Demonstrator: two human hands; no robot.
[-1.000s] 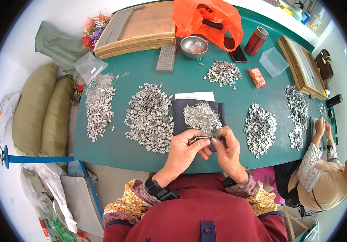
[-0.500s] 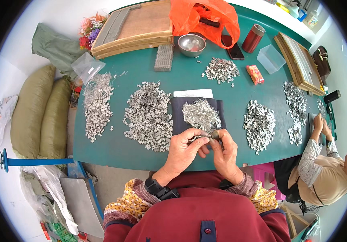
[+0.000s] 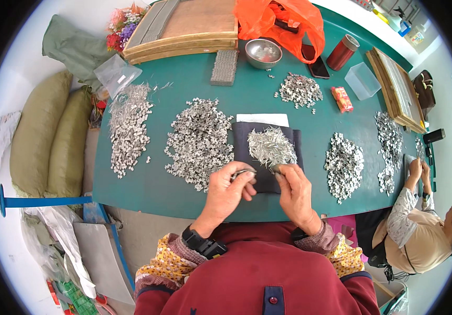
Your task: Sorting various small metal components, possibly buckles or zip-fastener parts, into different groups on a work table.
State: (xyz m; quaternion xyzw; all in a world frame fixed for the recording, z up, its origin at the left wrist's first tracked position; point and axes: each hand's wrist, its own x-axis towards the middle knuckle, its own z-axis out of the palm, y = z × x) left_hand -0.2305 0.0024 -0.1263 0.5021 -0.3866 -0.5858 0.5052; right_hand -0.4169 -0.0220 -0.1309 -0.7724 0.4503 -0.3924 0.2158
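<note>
Over the near side of the table, my left hand (image 3: 225,187) pinches a short dark strip of small metal links (image 3: 243,172) between thumb and fingers. My right hand (image 3: 295,194) is closed in a pinch at the lower edge of a heap of thin silvery pins (image 3: 271,147); whatever is between its fingertips is too small to make out. The pins lie on a folded dark cloth (image 3: 242,144), with a white sheet (image 3: 263,119) showing behind it. Left of my left hand spreads a big pile of small metal link pieces (image 3: 197,144).
More piles of link pieces (image 3: 344,165) lie to the right, far left and back. Wooden trays (image 3: 184,47), a metal bowl (image 3: 264,53), an orange bag (image 3: 310,29), a red flask (image 3: 342,52) and a plastic box (image 3: 362,81) stand behind. A co-worker (image 3: 412,231) sits at right.
My hands, together half a second ago, are now apart. The left has moved left with the metal strip; the right has moved slightly right, beside the pins. The view has shifted a little.
</note>
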